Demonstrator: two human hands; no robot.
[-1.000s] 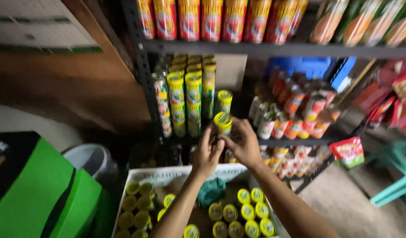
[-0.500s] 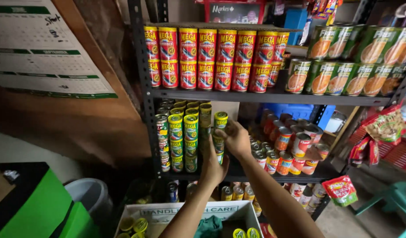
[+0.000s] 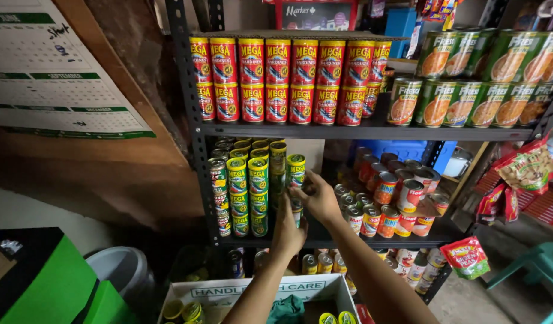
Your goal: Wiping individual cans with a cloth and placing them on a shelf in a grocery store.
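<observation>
Green-yellow can on stack, both hands raised, steadying it

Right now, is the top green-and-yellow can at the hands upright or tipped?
Upright. The can stands atop its stack, lid up, with the right hand beside it.

Both arms outstretched, left hand and right hand raised, fingers curled.
</observation>
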